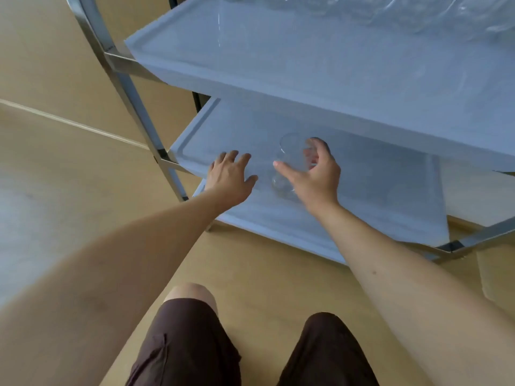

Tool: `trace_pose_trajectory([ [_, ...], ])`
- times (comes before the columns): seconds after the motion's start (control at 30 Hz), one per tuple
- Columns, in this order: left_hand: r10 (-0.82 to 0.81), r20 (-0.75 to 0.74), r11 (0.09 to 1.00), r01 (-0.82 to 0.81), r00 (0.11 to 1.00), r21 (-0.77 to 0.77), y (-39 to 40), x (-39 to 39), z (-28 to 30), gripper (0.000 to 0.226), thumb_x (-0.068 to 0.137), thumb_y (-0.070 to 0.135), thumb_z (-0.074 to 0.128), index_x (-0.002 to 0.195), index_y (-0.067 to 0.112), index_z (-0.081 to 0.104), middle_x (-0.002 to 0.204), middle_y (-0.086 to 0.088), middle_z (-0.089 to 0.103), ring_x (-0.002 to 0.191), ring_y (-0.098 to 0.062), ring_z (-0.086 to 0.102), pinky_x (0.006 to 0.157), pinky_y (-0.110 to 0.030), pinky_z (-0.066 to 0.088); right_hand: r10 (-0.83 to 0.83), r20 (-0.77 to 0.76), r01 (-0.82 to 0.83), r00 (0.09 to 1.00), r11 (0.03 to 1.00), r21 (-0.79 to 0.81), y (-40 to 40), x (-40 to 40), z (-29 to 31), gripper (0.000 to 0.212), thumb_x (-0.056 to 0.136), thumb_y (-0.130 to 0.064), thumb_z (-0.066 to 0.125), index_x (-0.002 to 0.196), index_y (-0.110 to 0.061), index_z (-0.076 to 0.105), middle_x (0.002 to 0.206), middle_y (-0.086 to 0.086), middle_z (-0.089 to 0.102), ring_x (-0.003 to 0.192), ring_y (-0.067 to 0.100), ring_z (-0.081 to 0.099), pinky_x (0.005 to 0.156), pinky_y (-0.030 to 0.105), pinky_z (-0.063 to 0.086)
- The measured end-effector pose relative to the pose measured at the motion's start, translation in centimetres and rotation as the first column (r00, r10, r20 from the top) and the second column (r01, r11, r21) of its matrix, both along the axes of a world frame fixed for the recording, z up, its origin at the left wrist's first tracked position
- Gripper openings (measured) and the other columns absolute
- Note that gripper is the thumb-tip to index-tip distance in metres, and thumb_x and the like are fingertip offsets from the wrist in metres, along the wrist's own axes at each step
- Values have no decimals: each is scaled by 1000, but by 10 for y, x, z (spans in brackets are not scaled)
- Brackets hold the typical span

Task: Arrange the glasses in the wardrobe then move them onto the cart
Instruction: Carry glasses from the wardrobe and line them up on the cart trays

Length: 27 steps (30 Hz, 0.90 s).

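Right hand [315, 174] grip wraps the clear glass [291, 160] above the middle shelf [376, 174]

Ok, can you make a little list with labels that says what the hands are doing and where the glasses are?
Place: three-shelf cart with pale trays and a metal frame
Right hand: holds a clear glass, tilted, over the middle shelf
Left hand: fingers spread, holds nothing, at the front edge of the middle shelf
Top shelf: several clear glasses at the back, blurred, number unclear
Bottom shelf: only partly seen
Person: kneeling on a wooden floor, in dark shorts
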State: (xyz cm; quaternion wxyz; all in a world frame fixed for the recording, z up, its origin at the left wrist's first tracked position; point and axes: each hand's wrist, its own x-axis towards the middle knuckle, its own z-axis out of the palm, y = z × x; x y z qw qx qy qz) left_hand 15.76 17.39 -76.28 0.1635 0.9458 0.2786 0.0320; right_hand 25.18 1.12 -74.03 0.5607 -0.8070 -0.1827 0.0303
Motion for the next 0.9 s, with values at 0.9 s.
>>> trace_pose_trajectory([
  [0.9, 52, 93, 989, -64, 994, 136, 38, 84, -67, 53, 95, 57, 42, 131, 23, 57, 130, -6, 58, 129, -34, 43, 110, -45, 31, -91, 104, 82, 990, 993, 86, 32, 54, -81, 90, 64, -49, 90, 136, -20, 47, 114, -1, 60, 98, 15, 60, 89, 26, 49],
])
